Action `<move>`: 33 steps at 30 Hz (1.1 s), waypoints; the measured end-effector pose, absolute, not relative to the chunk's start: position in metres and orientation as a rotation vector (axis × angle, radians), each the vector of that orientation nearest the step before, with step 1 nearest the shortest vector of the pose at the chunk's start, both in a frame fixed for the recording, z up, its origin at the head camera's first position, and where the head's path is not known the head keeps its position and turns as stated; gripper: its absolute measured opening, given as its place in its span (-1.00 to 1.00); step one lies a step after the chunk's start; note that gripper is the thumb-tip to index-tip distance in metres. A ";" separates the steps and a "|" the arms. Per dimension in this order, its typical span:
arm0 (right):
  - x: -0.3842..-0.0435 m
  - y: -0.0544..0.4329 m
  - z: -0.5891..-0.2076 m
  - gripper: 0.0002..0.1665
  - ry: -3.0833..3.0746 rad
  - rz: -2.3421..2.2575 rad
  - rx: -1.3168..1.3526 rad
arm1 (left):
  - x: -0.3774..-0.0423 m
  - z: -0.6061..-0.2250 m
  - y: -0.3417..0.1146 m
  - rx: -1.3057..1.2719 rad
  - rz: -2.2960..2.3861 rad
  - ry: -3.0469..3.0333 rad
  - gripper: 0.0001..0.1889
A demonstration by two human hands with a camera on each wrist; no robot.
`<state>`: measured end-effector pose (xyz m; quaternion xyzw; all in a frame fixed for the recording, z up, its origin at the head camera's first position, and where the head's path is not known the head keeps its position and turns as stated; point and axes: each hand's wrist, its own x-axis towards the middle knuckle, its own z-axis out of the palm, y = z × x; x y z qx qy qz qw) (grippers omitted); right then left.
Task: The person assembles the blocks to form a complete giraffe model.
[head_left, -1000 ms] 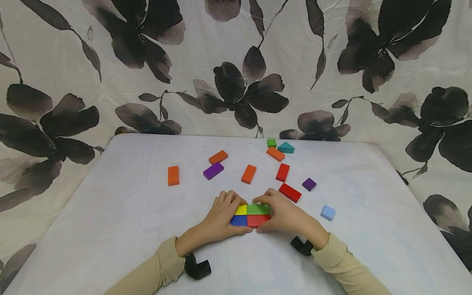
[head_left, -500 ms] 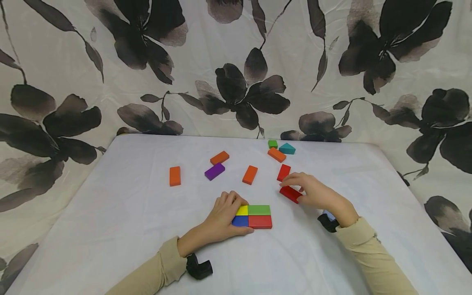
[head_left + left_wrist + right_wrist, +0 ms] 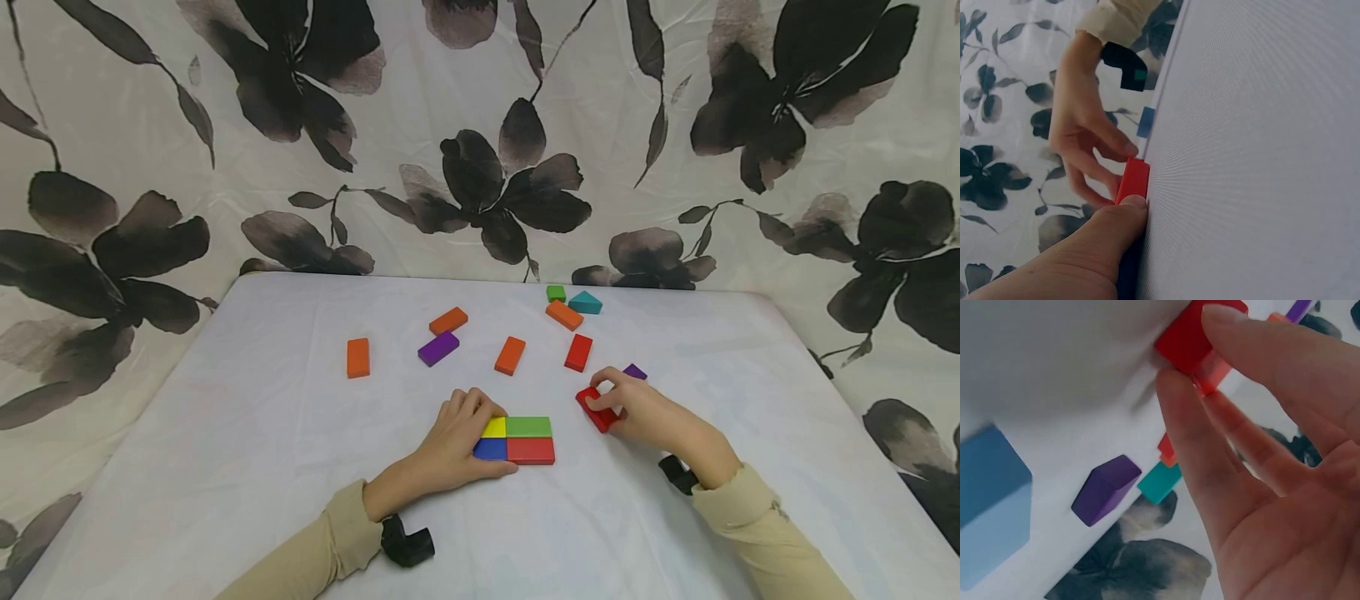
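Floral cloth [image 3: 480, 75] backed the table [image 3: 225, 467]. The left hand [image 3: 446, 446] gripped the four-block rectangle [image 3: 529, 451]; to its right, the right hand [image 3: 641, 412] pinched a red block [image 3: 1186, 340], turned and nearer the person than half a second earlier.

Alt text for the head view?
A right hand pinches a red block at a white table; the left hand holds the left end of a rectangle of yellow, green, blue and red blocks. Loose blocks lie beyond, before a floral backdrop.
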<state>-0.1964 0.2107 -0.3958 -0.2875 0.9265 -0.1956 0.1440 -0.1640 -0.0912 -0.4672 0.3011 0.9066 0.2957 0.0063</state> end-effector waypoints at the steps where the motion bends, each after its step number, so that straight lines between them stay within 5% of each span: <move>1: -0.193 0.211 -0.396 -0.59 2.664 -0.576 -0.827 | -0.164 -0.467 -0.091 0.945 0.924 2.839 -0.37; 20: -0.122 0.191 -0.396 -0.64 2.531 -0.775 -0.792 | -0.164 -0.468 -0.091 0.944 0.933 2.840 -0.37; 33: -0.103 0.167 -0.402 -0.59 2.501 -0.872 -0.920 | -0.164 -0.470 -0.092 0.945 0.919 2.863 -0.36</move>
